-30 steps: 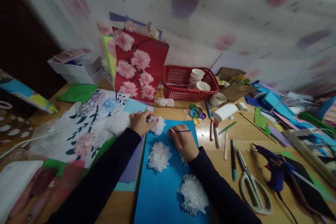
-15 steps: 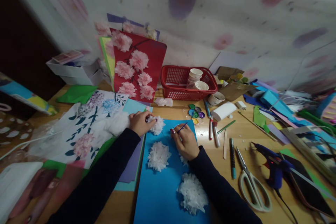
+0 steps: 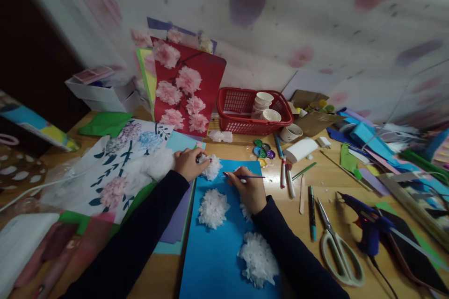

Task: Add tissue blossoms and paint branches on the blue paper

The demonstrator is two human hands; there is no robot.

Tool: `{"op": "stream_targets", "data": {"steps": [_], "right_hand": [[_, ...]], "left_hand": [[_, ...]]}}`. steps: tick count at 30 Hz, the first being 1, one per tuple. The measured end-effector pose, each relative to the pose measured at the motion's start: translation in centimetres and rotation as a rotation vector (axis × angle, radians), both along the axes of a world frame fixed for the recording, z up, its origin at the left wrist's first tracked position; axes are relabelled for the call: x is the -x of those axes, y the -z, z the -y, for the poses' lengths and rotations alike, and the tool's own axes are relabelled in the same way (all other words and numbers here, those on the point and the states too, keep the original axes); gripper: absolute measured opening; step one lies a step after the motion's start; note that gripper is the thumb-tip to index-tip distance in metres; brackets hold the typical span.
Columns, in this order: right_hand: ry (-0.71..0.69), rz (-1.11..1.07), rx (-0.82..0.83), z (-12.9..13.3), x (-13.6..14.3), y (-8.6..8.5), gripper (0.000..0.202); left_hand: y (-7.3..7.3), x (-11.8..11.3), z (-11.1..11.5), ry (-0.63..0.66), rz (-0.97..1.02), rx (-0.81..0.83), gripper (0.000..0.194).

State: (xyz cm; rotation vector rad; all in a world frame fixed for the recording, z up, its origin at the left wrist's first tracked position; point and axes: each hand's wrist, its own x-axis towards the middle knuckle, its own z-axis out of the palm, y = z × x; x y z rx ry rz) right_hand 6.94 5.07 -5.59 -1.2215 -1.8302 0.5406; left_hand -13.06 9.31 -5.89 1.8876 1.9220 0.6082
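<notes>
Here, over a blue sheet (image 3: 210, 261) laid lengthwise on a wooden table (image 3: 294, 229), two bare hands at work. At the sheet's upper left corner, left hand (image 3: 189, 163), with thumb and fingertips against the left side of the uppermost white flower (image 3: 212, 168); cannot tell whether pinched together on petals or only resting there. In right hand (image 3: 249, 189), a thin blue brush (image 3: 254, 177), clamped between thumb and fingers; handle pointing off to right, tip directed toward that flower, a little apart from it. Lower on the sheet, a second white flower (image 3: 213, 209) in full view; a third (image 3: 245, 212) mostly hidden under right wrist; a fourth (image 3: 258, 259) near the bottom, close by right sleeve. Beyond the sheet, clustered paint pots (image 3: 263, 152); to their right, markers (image 3: 283, 174). Farther back, a red basket (image 3: 238, 126) with paper cups (image 3: 264, 99) inside, beside a standing red card (image 3: 210, 70) bearing pink flowers. Just left of left hand, white fluff (image 3: 157, 166). Well to right, scissors (image 3: 342, 257) and a blue glue gun (image 3: 366, 219).
</notes>
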Motion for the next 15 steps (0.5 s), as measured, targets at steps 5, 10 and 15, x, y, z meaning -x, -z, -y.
{"op": "stream_targets", "data": {"steps": [5, 10, 15], "right_hand": [[-0.004, -0.007, 0.025, -0.03, 0.16, 0.02, 0.034], [-0.016, 0.010, 0.051, 0.00, 0.13, -0.06, 0.034], [-0.026, 0.024, 0.058, -0.07, 0.20, -0.01, 0.033]], "left_hand": [[0.03, -0.01, 0.01, 0.001, 0.007, -0.005, 0.021], [0.11, 0.00, -0.05, 0.002, 0.009, -0.011, 0.022], [0.15, 0.05, -0.05, 0.000, 0.008, -0.009, 0.022]]}}
